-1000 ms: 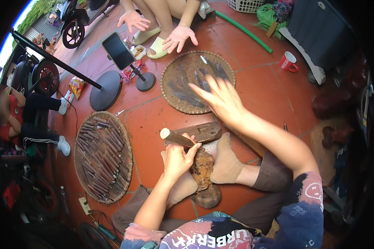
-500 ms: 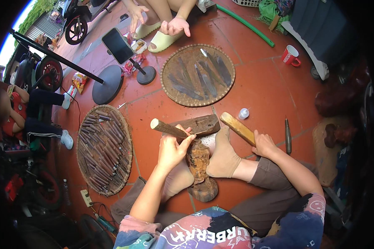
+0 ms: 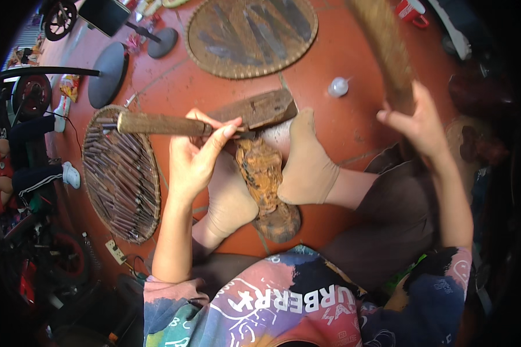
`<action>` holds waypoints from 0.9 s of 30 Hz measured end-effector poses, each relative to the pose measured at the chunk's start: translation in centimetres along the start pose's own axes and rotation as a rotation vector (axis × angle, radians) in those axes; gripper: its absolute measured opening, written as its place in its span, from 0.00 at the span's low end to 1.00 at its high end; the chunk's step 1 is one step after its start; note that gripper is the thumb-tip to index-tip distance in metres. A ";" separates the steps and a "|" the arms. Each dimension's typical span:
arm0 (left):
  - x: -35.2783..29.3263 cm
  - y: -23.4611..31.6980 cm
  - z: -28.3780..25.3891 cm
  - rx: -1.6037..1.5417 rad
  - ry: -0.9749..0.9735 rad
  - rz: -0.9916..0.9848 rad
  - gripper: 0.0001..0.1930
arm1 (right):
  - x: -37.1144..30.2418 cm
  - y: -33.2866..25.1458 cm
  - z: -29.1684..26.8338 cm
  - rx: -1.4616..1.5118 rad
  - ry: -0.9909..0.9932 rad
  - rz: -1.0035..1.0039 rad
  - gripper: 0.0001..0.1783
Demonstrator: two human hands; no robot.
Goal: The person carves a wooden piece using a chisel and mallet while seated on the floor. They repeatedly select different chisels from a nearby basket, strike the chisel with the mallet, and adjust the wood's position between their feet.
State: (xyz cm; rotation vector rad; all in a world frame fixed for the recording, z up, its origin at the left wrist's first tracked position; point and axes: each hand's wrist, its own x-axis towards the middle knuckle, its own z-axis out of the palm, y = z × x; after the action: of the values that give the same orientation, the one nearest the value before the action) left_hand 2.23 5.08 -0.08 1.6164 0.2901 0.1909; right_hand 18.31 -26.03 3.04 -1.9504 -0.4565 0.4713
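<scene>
My left hand [image 3: 192, 156] is closed round a wood-handled chisel [image 3: 159, 124]. Its handle points left, and its metal end reaches the top of a carved wooden figure [image 3: 263, 182]. Up at the right, my right hand [image 3: 424, 124] grips a wooden mallet [image 3: 385, 49], raised well off the figure and blurred by motion. The figure lies between my two socked feet [image 3: 314, 165], its rounded base toward me. Against its far end rests a dark wooden block [image 3: 263, 110]. My left fingers partly hide the chisel's lower part.
A round woven tray [image 3: 233, 76] of dark blades lies ahead; another woven tray [image 3: 157, 202] at left holds many handled tools. A small bottle [image 3: 338, 87] and red mug [image 3: 412, 14] stand at right. Round stand bases [image 3: 107, 78] and a seated person's legs [image 3: 37, 182] are farther left.
My right hand has swung the mallet up and away from beside my foot. The chisel handle has tipped lower to the left. The view has shifted, and the other person's hands ahead are out of it.
</scene>
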 end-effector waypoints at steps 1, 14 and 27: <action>0.3 -0.2 0.4 0.044 -0.020 -0.017 0.07 | -0.1 -0.6 -0.7 0.010 -0.009 0.026 0.22; 0.0 -1.1 -0.5 0.295 0.019 0.024 0.07 | 2.9 -0.4 -2.5 -0.331 -0.163 -0.077 0.22; 0.3 -0.9 0.5 0.328 0.005 0.052 0.07 | -1.8 3.7 18.7 1.500 -0.484 0.500 0.34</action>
State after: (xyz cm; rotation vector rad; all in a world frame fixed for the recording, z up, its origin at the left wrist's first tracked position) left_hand 2.59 4.68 -0.99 1.9494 0.2936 0.1944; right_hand 7.52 -14.13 -7.48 -0.4405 0.1540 1.1756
